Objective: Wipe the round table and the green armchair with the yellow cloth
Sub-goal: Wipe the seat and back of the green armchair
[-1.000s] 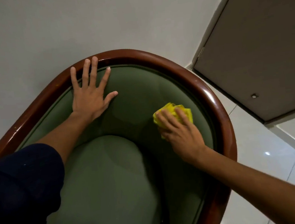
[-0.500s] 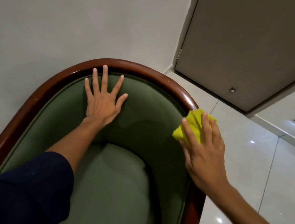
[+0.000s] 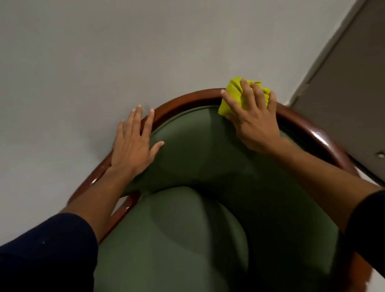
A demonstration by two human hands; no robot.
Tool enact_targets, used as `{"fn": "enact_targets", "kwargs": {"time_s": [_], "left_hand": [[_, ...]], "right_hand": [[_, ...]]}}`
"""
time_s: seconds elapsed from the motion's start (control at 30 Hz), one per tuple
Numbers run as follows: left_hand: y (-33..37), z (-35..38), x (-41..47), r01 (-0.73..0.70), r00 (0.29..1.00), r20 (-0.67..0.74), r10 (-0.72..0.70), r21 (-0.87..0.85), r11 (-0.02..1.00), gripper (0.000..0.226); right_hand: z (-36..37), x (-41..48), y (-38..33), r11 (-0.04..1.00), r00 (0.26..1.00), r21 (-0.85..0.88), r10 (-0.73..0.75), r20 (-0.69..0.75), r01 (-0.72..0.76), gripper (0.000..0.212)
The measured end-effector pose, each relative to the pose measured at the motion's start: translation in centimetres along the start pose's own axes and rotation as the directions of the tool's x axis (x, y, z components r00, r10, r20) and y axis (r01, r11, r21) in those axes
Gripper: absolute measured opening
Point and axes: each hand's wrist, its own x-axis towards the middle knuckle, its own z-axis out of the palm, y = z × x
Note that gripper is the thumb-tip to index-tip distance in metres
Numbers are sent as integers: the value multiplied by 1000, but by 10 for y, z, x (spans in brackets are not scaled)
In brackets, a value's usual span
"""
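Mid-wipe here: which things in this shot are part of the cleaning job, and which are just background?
Part of the job:
yellow cloth, bunched under the right hand on the chair's wooden rim
green armchair
left hand, flat on the backrest edge

Background:
grey wall
door

The round table is not in view.

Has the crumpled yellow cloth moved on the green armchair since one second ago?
Yes. The crumpled yellow cloth went from the green inner backrest up onto the brown wooden rim.
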Motion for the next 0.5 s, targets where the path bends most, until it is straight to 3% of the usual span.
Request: {"fn": "enact_targets", "kwargs": {"time_s": [0.23, 0.33, 0.43, 0.5], "left_hand": [[-69, 6, -85, 229, 973, 48, -225, -140, 963, 77], [-76, 11, -101, 354, 935, 70, -347, -161, 921, 82], [-74, 13, -102, 389, 921, 55, -385, -176, 904, 83], [-74, 13, -104, 379, 924, 22, -381, -171, 909, 81]], "right_hand": [[29, 34, -133, 980, 992, 153, -118, -52, 125, 50], [46, 7, -189, 935, 955, 209, -258, -148, 285, 51], [60, -5, -220, 856, 850, 113, -469, -238, 504, 53], [61, 2, -197, 824, 803, -35, -560, -203, 565, 64]]}}
